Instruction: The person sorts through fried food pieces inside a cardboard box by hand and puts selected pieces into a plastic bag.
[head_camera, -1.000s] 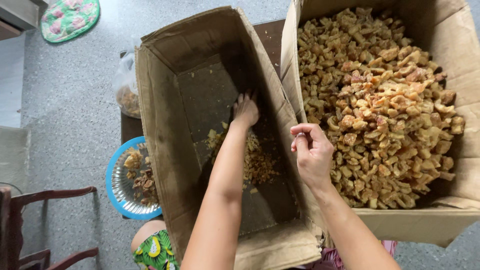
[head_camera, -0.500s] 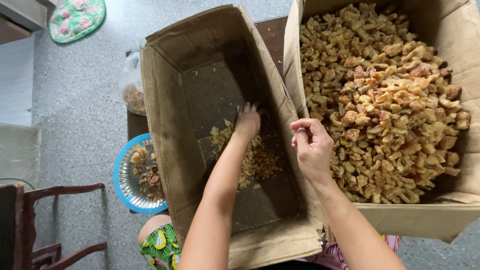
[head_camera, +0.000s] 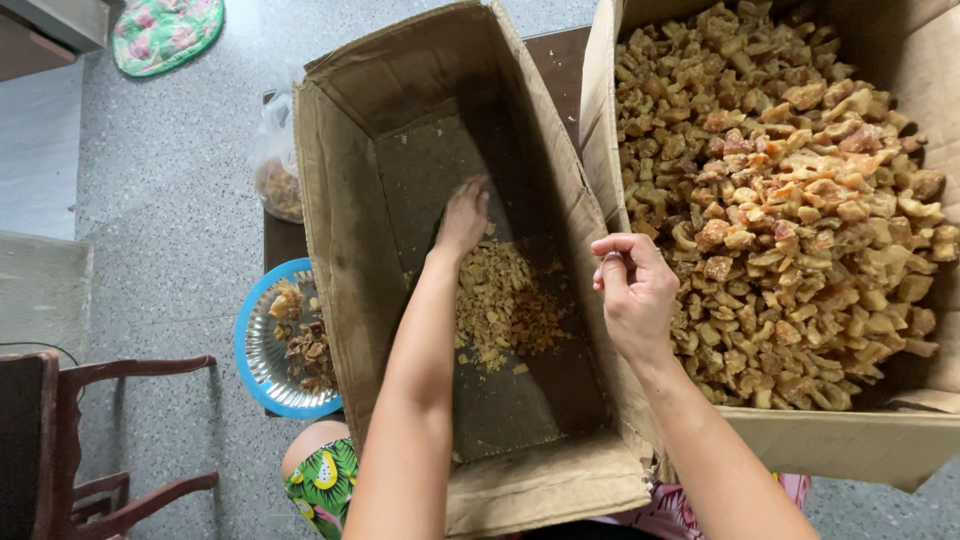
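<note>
Deep inside the left box (head_camera: 400, 200), the left hand (head_camera: 462, 218) lies flat and open on a thin heap of crumbly bits (head_camera: 505, 305). Beside the full box (head_camera: 850, 440), the right hand (head_camera: 632, 290) is closed in a narrow pinch, contents hidden. Such chunks (head_camera: 790, 200) look light, dry and brittle, best scooped loosely from underneath.

We see a dark brown table (head_camera: 545, 52) on a grey speckled floor (head_camera: 180, 170), and on it stand two cardboard boxes side by side: a tall box (head_camera: 340, 250) holding a small heap of crumbs and a wider box (head_camera: 600, 130) filled with golden chunks. Also on the table lie a clear plastic bag (head_camera: 275, 165) and a blue-rimmed plate (head_camera: 262, 352) of pieces. On the floor we find a floral mat (head_camera: 165, 35) and a wooden chair (head_camera: 70, 440).
</note>
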